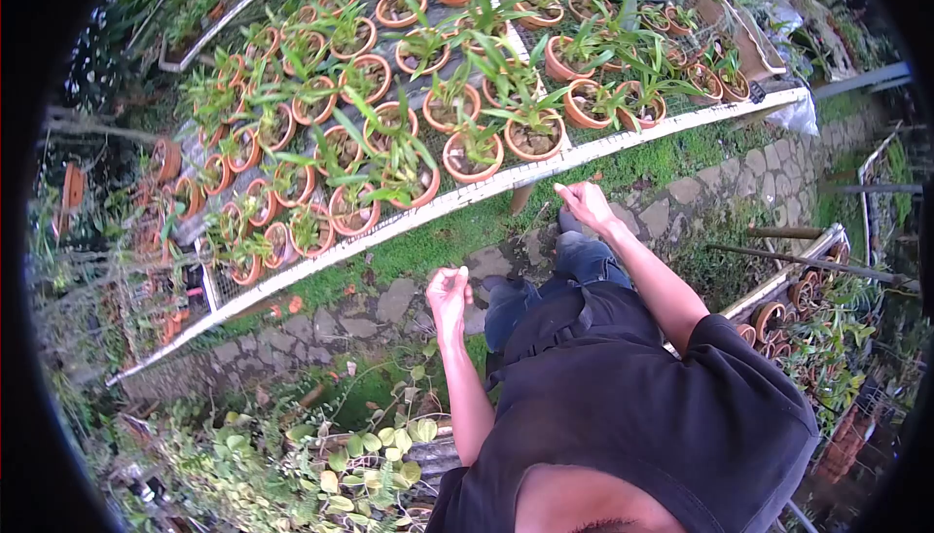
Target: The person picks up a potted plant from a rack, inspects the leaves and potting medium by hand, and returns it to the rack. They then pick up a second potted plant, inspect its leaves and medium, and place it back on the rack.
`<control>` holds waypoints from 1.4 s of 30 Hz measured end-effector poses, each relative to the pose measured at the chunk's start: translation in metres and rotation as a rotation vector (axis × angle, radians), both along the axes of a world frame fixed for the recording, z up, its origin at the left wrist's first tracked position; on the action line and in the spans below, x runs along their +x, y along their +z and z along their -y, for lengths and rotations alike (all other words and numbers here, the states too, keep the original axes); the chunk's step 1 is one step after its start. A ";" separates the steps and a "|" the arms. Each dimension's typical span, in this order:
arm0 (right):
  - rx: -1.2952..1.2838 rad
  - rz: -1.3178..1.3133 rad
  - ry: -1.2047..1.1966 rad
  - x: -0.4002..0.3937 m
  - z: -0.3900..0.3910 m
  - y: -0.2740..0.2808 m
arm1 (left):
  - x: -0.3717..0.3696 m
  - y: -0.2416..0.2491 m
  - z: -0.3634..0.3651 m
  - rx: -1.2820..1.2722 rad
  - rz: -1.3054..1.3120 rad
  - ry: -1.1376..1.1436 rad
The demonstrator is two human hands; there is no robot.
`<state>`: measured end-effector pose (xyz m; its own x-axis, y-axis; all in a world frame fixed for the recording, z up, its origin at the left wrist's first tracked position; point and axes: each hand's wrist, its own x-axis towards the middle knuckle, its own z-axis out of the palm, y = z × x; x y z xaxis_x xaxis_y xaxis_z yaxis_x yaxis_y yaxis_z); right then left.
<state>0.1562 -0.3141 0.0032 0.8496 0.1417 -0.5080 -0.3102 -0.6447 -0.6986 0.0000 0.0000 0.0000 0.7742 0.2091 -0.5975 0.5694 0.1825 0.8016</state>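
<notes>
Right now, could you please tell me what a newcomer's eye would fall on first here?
Likely the leafy plants in terracotta pots, crowding the white-edged bench across the top. Then the bare left hand and right hand, held out between the dark T-shirt and the bench. A stone-paved path runs along the bench's near side.

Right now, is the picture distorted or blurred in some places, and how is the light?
Head view: fisheye distortion bows the white bench edge and leaves dark corners; head view again: soft daylight, left hand and right hand fairly clear, left-margin greenery blurrier.
</notes>
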 end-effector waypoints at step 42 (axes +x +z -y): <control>0.372 0.200 -0.759 0.029 0.259 0.013 | 0.213 -0.009 0.303 -0.293 0.035 -0.538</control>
